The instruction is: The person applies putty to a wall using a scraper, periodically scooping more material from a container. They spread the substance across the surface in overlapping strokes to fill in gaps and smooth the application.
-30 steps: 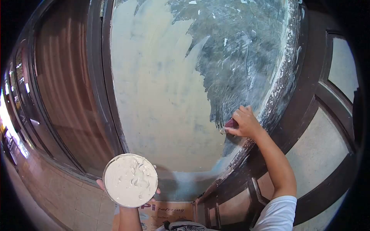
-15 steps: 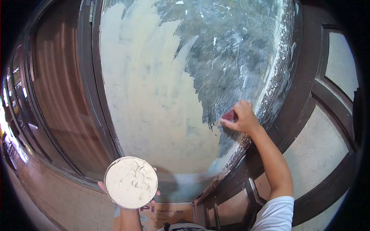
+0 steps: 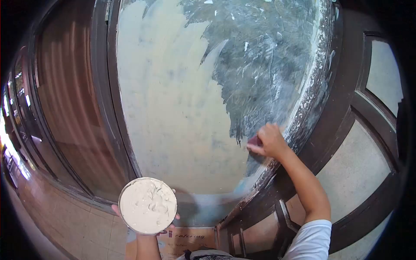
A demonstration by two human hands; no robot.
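Observation:
My left hand (image 3: 174,221) holds up a round tub (image 3: 121,215) from below, its fingers curled round the sides. Cream-coloured putty (image 3: 147,206) with a ridged surface fills the tub to near its rim. Against the lower right of the wall panel (image 3: 182,112), my right hand (image 3: 273,141) is closed on a dark red putty scraper (image 3: 255,141). Most of the scraper is hidden by the fingers. Smooth cream putty covers the panel's left side and lower middle; bare, streaked grey surface (image 3: 255,78) shows at the upper right, close above the scraper.
A white-flecked dark frame (image 3: 308,97) borders the panel on the right, beside a brown panelled door (image 3: 342,134). On the left stands a dark window frame with a brown curtain (image 3: 65,86). A printed catering banner (image 3: 186,240) lies below, near tiled floor (image 3: 93,225).
My right hand has moved slightly down along the panel with the scraper. The view has shifted a little, and the tub stays in nearly the same place.

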